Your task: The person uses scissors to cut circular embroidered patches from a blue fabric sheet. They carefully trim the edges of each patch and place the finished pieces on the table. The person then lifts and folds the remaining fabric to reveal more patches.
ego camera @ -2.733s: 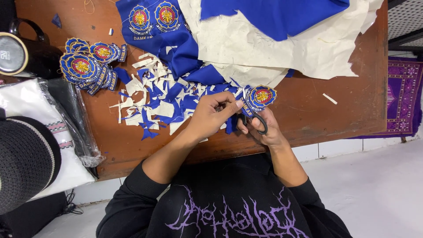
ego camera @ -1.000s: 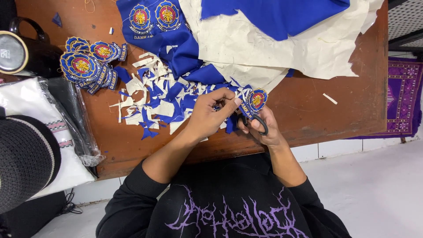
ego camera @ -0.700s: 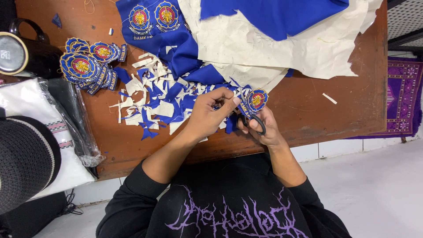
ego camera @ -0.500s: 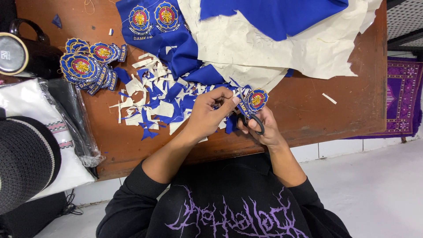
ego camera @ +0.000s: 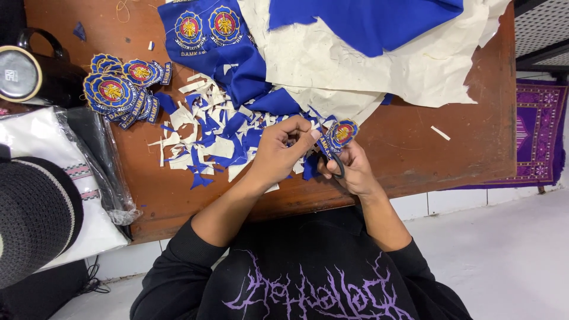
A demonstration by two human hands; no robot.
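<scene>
My left hand [ego camera: 283,149] pinches the edge of a round blue embroidered patch [ego camera: 343,133] with a red and gold centre. My right hand [ego camera: 353,170] grips black-handled scissors [ego camera: 332,157], whose blades sit against the patch's left edge. Both hands hover over the front edge of the brown wooden table [ego camera: 415,154]. Under and left of my left hand lies a heap of blue and cream fabric scraps [ego camera: 213,139]. A stack of cut-out patches [ego camera: 118,90] lies at the table's left.
Blue cloth with two uncut patches [ego camera: 207,26] and a large cream backing sheet [ego camera: 367,65] cover the table's far side. A dark mug [ego camera: 35,71] stands far left. A plastic-wrapped white cloth [ego camera: 71,178], a dark knit hat [ego camera: 32,219] and a purple rug [ego camera: 542,136] lie beside the table.
The patch has turned slightly between my hands and the scissors have shifted along its edge. Both hands stay in the same spot.
</scene>
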